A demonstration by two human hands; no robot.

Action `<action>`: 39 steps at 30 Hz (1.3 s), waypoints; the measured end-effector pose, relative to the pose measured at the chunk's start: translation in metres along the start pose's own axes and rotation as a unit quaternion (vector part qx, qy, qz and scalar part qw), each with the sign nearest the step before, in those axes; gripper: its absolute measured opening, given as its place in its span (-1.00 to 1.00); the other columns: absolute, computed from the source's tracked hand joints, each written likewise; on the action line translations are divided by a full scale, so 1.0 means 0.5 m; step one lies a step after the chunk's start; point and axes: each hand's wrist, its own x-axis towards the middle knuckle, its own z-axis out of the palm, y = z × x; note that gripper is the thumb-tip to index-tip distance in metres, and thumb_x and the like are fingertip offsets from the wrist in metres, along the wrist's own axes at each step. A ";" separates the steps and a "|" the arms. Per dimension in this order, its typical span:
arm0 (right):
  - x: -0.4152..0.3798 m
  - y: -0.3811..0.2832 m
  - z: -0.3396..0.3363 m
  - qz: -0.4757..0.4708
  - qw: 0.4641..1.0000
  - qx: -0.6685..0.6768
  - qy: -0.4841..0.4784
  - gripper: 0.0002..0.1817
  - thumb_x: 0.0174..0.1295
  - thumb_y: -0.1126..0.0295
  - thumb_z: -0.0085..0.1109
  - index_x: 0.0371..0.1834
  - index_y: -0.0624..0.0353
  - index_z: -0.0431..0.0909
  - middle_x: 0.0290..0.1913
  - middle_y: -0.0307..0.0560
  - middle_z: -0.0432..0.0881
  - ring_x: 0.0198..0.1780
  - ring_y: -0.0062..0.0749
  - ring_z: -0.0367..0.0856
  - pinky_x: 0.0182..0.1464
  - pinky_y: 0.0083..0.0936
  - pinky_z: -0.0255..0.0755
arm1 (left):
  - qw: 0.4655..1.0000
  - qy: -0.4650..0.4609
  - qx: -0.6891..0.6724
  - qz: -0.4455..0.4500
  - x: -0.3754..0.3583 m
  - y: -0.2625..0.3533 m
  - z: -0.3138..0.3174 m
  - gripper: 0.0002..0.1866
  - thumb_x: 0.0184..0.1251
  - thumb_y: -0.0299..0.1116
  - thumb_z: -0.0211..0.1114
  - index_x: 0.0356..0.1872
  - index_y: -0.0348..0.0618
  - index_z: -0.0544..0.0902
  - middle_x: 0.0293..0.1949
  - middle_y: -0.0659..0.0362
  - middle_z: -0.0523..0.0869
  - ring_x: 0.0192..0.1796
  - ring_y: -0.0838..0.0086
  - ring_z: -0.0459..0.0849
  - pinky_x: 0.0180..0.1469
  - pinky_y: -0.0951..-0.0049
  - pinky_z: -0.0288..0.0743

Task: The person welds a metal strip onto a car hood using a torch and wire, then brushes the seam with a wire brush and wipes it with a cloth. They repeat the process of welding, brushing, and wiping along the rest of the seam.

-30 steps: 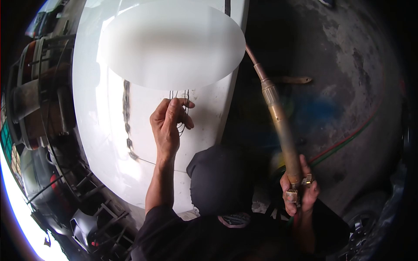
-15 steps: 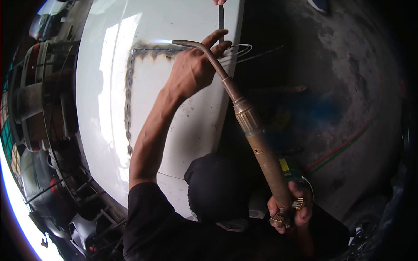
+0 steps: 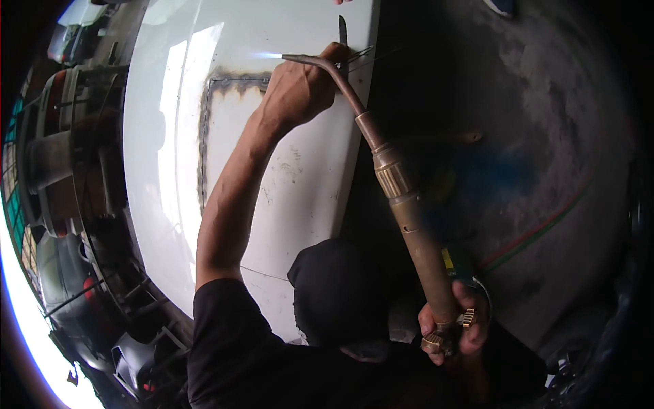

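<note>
My right hand is wrapped round the valve end of a brass gas welding torch, near its knurled knobs. A small bluish-white flame burns at the bent tip, beside my left hand. The fingers of my left hand are closed on a thin, dark, blade-like metal strip standing out above them. Thin wires stick out to the right of this hand. Beneath it lies a white car panel with a dark, scorched weld seam forming a corner; the hand hides part of the seam.
Another person's fingertips show at the top edge, and a shoe at top right. Red and green hoses run over the concrete floor. A black cap fills the lower middle. Car parts on a rack stand at left.
My left hand has closed round the metal strip, and the other person's hand has let go of it and drawn back upward. The torch tip has shifted slightly right and up.
</note>
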 end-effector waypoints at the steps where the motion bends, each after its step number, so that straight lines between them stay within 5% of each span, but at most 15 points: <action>1: 0.002 0.000 0.003 0.001 1.000 -0.008 -0.005 -0.20 0.48 0.24 0.31 0.71 0.00 0.14 0.11 0.58 0.53 -0.22 0.00 0.77 -0.39 -0.46 0.74 | 1.000 0.003 0.001 0.003 -0.002 -0.002 0.005 -0.59 0.24 -0.59 0.26 0.14 -0.09 0.64 -0.41 -0.09 0.76 -0.32 -0.01 0.79 -0.31 0.11 0.63; 12: -0.001 -0.001 -0.017 -0.006 1.000 -0.022 -0.013 -0.22 0.50 0.24 0.28 0.72 -0.03 0.13 0.11 0.55 0.54 -0.25 -0.01 0.77 -0.43 -0.47 0.72 | 0.998 0.002 -0.042 -0.039 -0.012 0.017 0.010 -0.54 0.27 -0.56 0.33 0.23 -0.12 0.61 -0.32 -0.09 0.80 -0.22 -0.04 0.81 -0.23 0.10 0.65; 17: -0.006 -0.007 -0.017 -0.005 0.995 -0.100 0.012 -0.19 0.50 0.08 0.27 0.73 -0.11 0.09 -0.04 0.54 0.53 -0.41 -0.06 0.76 -0.59 -0.43 0.71 | 0.998 -0.008 -0.030 -0.049 -0.016 0.023 0.007 -0.53 0.29 -0.49 0.39 0.25 -0.11 0.61 -0.30 -0.05 0.82 -0.24 -0.04 0.81 -0.23 0.10 0.66; 20: -0.009 -0.017 -0.014 -0.007 0.994 -0.110 0.022 -0.17 0.49 0.06 0.28 0.73 -0.08 0.08 -0.07 0.56 0.52 -0.45 -0.06 0.74 -0.61 -0.43 0.69 | 0.996 -0.035 -0.047 -0.072 -0.032 0.018 0.010 -0.43 0.33 -0.46 0.38 0.39 0.01 0.54 -0.17 0.02 0.83 -0.22 0.06 0.81 -0.18 0.18 0.65; 23: -0.019 -0.039 0.002 -0.032 0.995 -0.087 0.028 -0.18 0.48 0.14 0.31 0.70 0.05 0.14 0.05 0.58 0.56 -0.35 -0.06 0.76 -0.47 -0.47 0.71 | 0.997 0.056 -0.056 0.013 -0.108 0.033 -0.012 -0.49 0.36 -0.37 0.44 0.33 -0.05 0.60 -0.09 0.06 0.82 -0.33 0.25 0.77 -0.27 0.29 0.59; 25: -0.030 -0.057 0.008 -0.040 0.992 -0.108 0.059 -0.18 0.48 0.08 0.30 0.69 0.07 0.15 0.00 0.59 0.56 -0.44 -0.07 0.73 -0.50 -0.46 0.71 | 0.980 -0.020 -0.121 -0.159 -0.184 0.054 -0.063 -0.49 0.42 -0.15 0.46 0.27 -0.19 0.63 -0.08 0.07 0.80 -0.39 0.52 0.67 -0.33 0.46 0.54; 27: -0.029 -0.067 -0.011 -0.052 0.993 -0.099 0.043 -0.19 0.50 0.07 0.27 0.70 0.05 0.14 -0.01 0.59 0.56 -0.46 -0.07 0.73 -0.53 -0.45 0.71 | 0.907 -0.014 -0.301 -0.295 -0.270 0.034 -0.081 -0.36 0.38 0.05 0.51 0.22 -0.30 0.65 -0.19 0.06 0.82 -0.45 0.59 0.58 -0.39 0.48 0.50; 29: -0.018 -0.073 -0.031 -0.047 0.992 -0.113 0.029 -0.20 0.52 0.06 0.22 0.72 0.03 0.11 -0.03 0.58 0.55 -0.47 -0.09 0.73 -0.56 -0.47 0.69 | 0.863 0.022 -0.377 -0.337 -0.325 0.049 -0.085 -0.37 0.57 0.13 0.29 0.20 -0.36 0.60 -0.26 0.07 0.79 -0.57 0.68 0.50 -0.54 0.62 0.33; 35: 0.016 -0.072 -0.070 -0.026 0.985 -0.164 0.050 -0.19 0.54 0.03 0.18 0.72 0.08 0.09 -0.11 0.46 0.57 -0.46 -0.17 0.73 -0.65 -0.51 0.64 | 0.800 0.134 -0.438 -0.389 -0.380 0.080 -0.032 -0.59 0.68 -0.04 0.10 -0.08 -0.29 0.53 -0.25 -0.08 0.75 -0.70 0.60 0.44 -0.72 0.61 0.15; 39: 0.033 -0.065 -0.071 -0.038 0.977 -0.188 0.098 -0.21 0.54 0.03 0.16 0.71 0.08 0.12 -0.10 0.37 0.59 -0.43 -0.26 0.72 -0.68 -0.56 0.60 | 0.772 0.200 -0.482 -0.363 -0.364 0.087 0.001 -0.57 0.73 -0.13 0.08 -0.34 -0.26 0.52 -0.23 -0.11 0.73 -0.63 0.54 0.53 -0.62 0.56 0.33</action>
